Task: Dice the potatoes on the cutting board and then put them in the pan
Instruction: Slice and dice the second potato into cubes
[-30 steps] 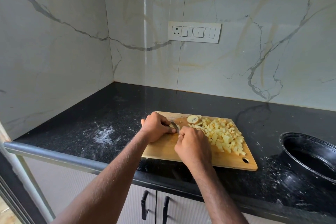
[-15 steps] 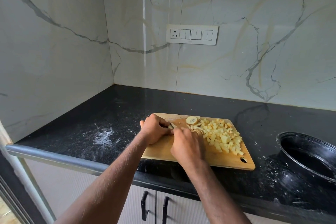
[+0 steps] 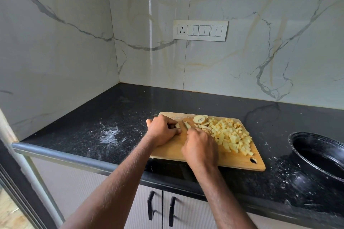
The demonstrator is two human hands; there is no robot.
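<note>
On one cutting board (image 3: 167,151): left hand (image 3: 161,129) fingers pinch potato piece (image 3: 177,126); right hand (image 3: 200,148) grips knife (image 3: 185,124).

No text, label or number is legible anywhere.

A home kitchen: a black speckled stone worktop (image 3: 115,117) runs into a corner of glossy marble-look wall tiles (image 3: 55,52), with a white socket-and-switch plate (image 3: 200,30) on the back wall, ribbed cabinet doors with black handles (image 3: 150,206) below, and a wooden cutting board (image 3: 171,149) of diced potato (image 3: 230,135).
</note>
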